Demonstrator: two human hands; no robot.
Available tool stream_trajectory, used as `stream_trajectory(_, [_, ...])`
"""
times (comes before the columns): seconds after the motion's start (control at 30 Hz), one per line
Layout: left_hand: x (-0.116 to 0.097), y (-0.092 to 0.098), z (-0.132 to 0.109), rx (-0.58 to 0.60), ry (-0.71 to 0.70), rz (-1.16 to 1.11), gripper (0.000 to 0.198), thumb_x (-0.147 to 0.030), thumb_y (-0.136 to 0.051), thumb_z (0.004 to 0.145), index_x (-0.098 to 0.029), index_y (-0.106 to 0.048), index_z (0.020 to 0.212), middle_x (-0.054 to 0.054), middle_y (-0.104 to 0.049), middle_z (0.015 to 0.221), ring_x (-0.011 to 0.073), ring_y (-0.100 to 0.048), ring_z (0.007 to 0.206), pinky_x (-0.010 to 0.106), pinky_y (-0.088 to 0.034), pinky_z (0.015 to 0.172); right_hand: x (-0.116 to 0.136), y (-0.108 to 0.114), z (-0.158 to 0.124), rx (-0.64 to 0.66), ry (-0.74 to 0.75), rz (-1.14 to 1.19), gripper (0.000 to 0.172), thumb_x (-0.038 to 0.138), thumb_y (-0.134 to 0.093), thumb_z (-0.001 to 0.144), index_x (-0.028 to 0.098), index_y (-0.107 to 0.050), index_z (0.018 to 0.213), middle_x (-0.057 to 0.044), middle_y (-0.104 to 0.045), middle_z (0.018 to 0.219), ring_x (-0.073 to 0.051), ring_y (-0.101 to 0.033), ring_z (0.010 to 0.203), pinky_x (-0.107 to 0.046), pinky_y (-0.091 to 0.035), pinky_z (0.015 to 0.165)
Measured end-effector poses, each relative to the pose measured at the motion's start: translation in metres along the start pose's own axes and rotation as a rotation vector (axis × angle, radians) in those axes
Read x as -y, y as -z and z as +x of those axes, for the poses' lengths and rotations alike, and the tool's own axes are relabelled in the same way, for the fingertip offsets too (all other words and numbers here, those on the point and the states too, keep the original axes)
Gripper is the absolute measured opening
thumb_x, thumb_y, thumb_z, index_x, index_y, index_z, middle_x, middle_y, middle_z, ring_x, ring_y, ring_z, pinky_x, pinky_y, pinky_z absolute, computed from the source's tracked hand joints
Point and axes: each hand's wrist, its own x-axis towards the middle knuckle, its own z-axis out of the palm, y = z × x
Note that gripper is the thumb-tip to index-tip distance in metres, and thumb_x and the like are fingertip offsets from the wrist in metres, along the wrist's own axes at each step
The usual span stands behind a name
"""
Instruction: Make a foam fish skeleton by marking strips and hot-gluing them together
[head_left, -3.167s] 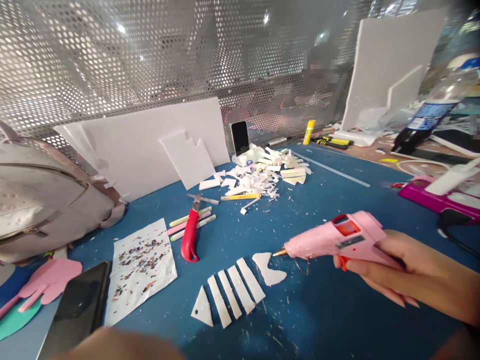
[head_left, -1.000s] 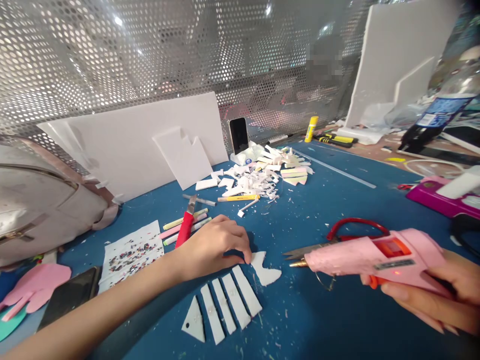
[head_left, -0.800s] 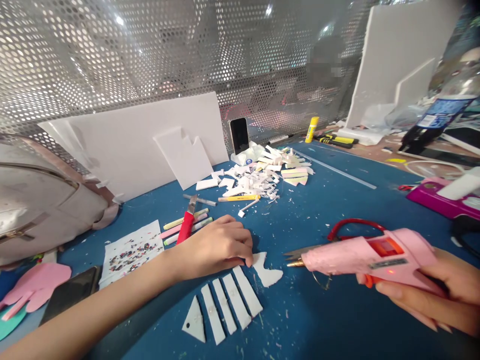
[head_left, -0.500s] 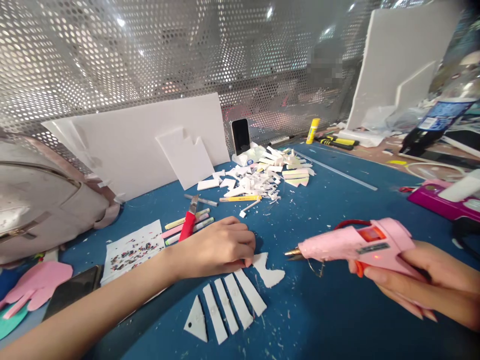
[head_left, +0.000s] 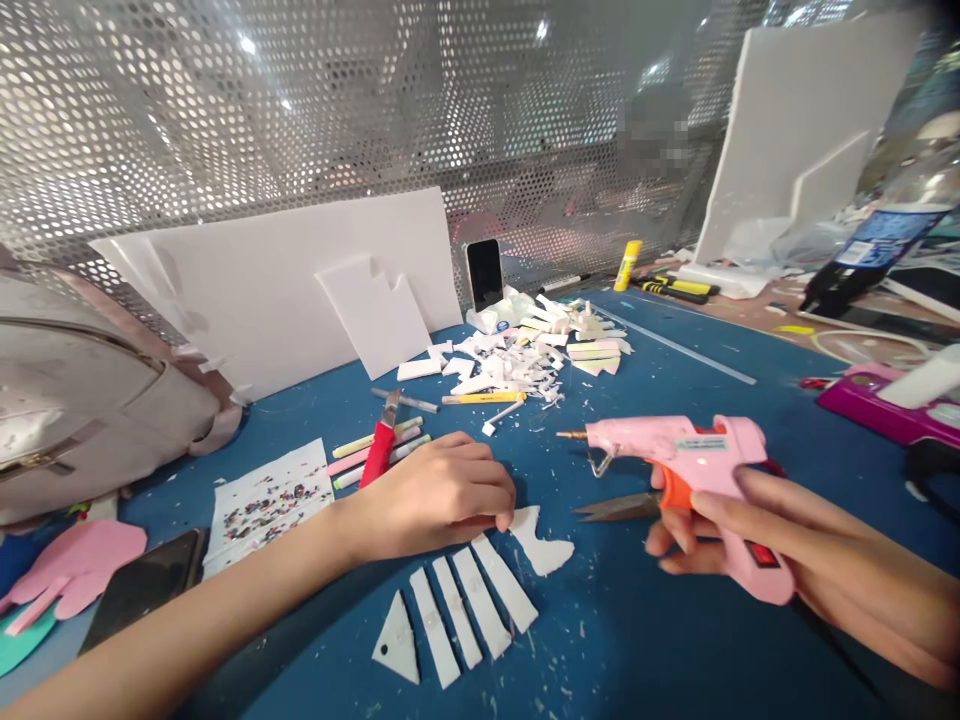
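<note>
My right hand (head_left: 720, 545) grips a pink hot glue gun (head_left: 649, 437) with an orange trigger, its nozzle pointing left above the table. Beneath it a scissors blade (head_left: 619, 508) shows; the handles are mostly hidden. My left hand (head_left: 450, 490) rests on the table with curled fingers; whatever may be under the fingertips is hidden. Beside those fingers lies a white foam tail-shaped piece (head_left: 541, 542). In front are several white foam strips (head_left: 480, 603) in a row, the last one's top end close to my thumb. At the row's left end sits a white foam triangle (head_left: 397, 640) with a dark hole.
A red cutter knife (head_left: 380, 450) lies across several markers (head_left: 345, 462) beyond my left forearm. Foam scraps (head_left: 517, 360) are heaped before a propped phone (head_left: 484, 275). Paper with dark bits (head_left: 274, 500) is at left, a purple device (head_left: 870, 400) at right.
The glue gun has turned upright in my right hand and shifted left, its nozzle rising; more of the scissors blade shows. My left hand stays put.
</note>
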Motion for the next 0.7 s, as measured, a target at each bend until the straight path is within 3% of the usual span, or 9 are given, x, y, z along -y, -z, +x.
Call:
stream_trajectory(0.1, [0.001, -0.003, -0.001, -0.028, -0.004, -0.007, 0.015, -0.015, -0.049, 0.102, -0.022, -0.063, 0.102, 0.0, -0.073, 0.107, 0.0162, -0.062, 0.099, 0.036, -0.044, 0.093, -0.003, -0.005, 0.001, -0.034, -0.095, 0.254, 0.028, 0.045, -0.082, 0.078, 0.022, -0.079, 0.095, -0.011, -0.077, 0.103, -0.036, -0.071, 0.108, -0.046, -0.061, 0.097])
stream_trajectory(0.23, [0.003, -0.006, -0.002, -0.06, -0.015, -0.015, 0.017, -0.017, -0.048, 0.104, -0.021, -0.064, 0.101, 0.0, -0.073, 0.103, 0.0158, -0.062, 0.097, 0.035, -0.044, 0.091, -0.009, -0.011, 0.001, 0.035, -0.084, 0.309, 0.027, 0.043, -0.07, 0.091, 0.023, -0.076, 0.108, -0.011, -0.075, 0.105, -0.037, -0.066, 0.116, -0.051, -0.057, 0.102])
stream_trajectory(0.4, [0.003, -0.008, -0.001, -0.071, -0.014, -0.058, 0.017, -0.022, -0.05, 0.105, -0.022, -0.068, 0.103, 0.001, -0.074, 0.104, 0.0152, -0.064, 0.098, 0.033, -0.045, 0.091, -0.017, -0.003, 0.003, 0.093, -0.034, 0.121, 0.026, 0.048, -0.061, 0.095, 0.025, -0.073, 0.1, -0.006, -0.071, 0.093, -0.024, -0.068, 0.081, -0.032, -0.06, 0.073])
stream_trajectory(0.57, [0.003, -0.009, 0.0, -0.052, -0.012, -0.096, 0.017, -0.023, -0.053, 0.104, -0.022, -0.07, 0.104, 0.0, -0.074, 0.106, 0.0145, -0.065, 0.1, 0.033, -0.045, 0.095, -0.026, 0.009, 0.0, 0.095, 0.022, 0.023, 0.033, 0.053, -0.062, 0.091, 0.026, -0.072, 0.106, -0.007, -0.068, 0.08, -0.021, -0.06, 0.059, -0.032, -0.054, 0.053])
stream_trajectory(0.7, [0.003, -0.009, 0.001, -0.044, -0.007, -0.118, 0.016, -0.023, -0.054, 0.103, -0.021, -0.07, 0.104, -0.001, -0.074, 0.106, 0.0141, -0.065, 0.101, 0.033, -0.046, 0.096, -0.03, 0.022, -0.005, 0.086, 0.075, -0.108, 0.035, 0.057, -0.06, 0.09, 0.024, -0.074, 0.087, -0.008, -0.068, 0.067, -0.02, -0.055, 0.043, -0.033, -0.05, 0.041])
